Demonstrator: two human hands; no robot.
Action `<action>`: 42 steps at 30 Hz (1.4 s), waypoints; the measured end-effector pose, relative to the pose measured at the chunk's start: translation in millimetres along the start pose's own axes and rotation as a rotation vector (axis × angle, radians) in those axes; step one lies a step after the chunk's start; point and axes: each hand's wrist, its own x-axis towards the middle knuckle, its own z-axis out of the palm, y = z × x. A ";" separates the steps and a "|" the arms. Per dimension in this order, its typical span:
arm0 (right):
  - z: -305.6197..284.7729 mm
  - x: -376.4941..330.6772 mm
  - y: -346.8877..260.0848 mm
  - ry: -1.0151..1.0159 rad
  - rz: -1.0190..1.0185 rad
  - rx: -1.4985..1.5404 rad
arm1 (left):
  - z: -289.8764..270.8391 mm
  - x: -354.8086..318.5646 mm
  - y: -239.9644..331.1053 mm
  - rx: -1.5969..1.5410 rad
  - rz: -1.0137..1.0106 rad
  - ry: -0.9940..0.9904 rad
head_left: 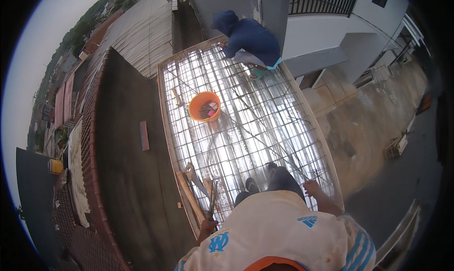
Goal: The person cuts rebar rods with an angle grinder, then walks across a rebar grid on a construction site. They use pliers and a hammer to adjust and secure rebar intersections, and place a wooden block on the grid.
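Note:
I stand on a grid of steel reinforcing bars point(255, 129) laid over shiny metal decking inside a wooden frame, high above the ground. My left hand point(208, 226) is down by the near left edge, closed around a long dark metal tool point(212, 202) that points away from me. My right hand point(312, 188) rests on the bars at the near right, fingers curled onto a bar. My two dark shoes point(260, 181) stand on the mesh between my hands.
An orange bucket point(204, 105) with small items sits on the mesh further out. A person in a blue hooded top point(250, 39) crouches at the far edge. A hand saw point(191, 172) and wooden battens point(189, 195) lie by the left edge. Tiled roofs drop off at left, a concrete yard at right.

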 end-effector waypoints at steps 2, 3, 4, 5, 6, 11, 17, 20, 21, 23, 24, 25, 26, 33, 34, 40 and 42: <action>9.2 -11.0 15.2 -0.001 0.019 0.095 | -15.3 -11.9 15.0 -0.014 -0.017 -0.039; 11.5 -10.9 20.5 -0.010 0.020 0.141 | -35.2 -34.1 43.0 0.005 -0.017 -0.029; 14.5 -10.2 27.0 -0.035 0.025 0.193 | -51.8 -52.7 66.9 0.015 -0.019 -0.010; 17.9 -10.3 34.6 -0.062 0.025 0.239 | -61.3 -62.8 81.4 0.078 -0.007 -0.028; 18.9 -9.9 37.6 -0.088 0.022 0.282 | -60.8 -58.1 74.9 0.060 -0.015 -0.048; 11.0 -1.4 45.9 -0.090 0.059 0.378 | -56.7 -45.7 77.9 0.021 0.074 0.003; -16.4 -1.8 83.6 -0.061 0.127 0.432 | -36.2 -27.9 98.5 0.140 0.146 -0.089; -28.4 -7.6 111.0 -0.022 0.134 0.448 | -29.6 -37.9 118.5 0.213 0.141 -0.070; -31.9 -7.3 122.7 -0.035 0.118 0.491 | -26.2 -41.1 122.7 0.228 0.142 -0.074; -40.5 -2.4 149.9 -0.059 0.086 0.581 | -20.7 -47.2 131.9 0.260 0.147 -0.082; -45.4 1.8 163.1 -0.075 0.091 0.603 | -19.6 -51.2 139.8 0.255 0.123 -0.126; -49.6 7.1 175.2 -0.090 0.097 0.624 | -19.1 -55.9 147.6 0.250 0.098 -0.170; -52.4 6.6 178.4 -0.113 0.104 0.644 | -18.7 -60.8 152.7 0.245 0.066 -0.210; -64.7 -2.8 197.8 0.031 0.097 0.716 | 0.0 -63.4 166.7 0.398 0.136 -0.160; -63.6 -2.9 193.5 0.060 0.141 0.690 | 0.1 -59.8 170.0 0.437 0.133 -0.168; -52.8 -30.4 185.1 0.133 0.216 0.790 | -21.6 -36.9 220.1 0.434 0.177 -0.265; -40.5 -46.9 179.8 0.160 0.231 0.855 | -26.1 -8.5 221.9 0.492 0.273 -0.222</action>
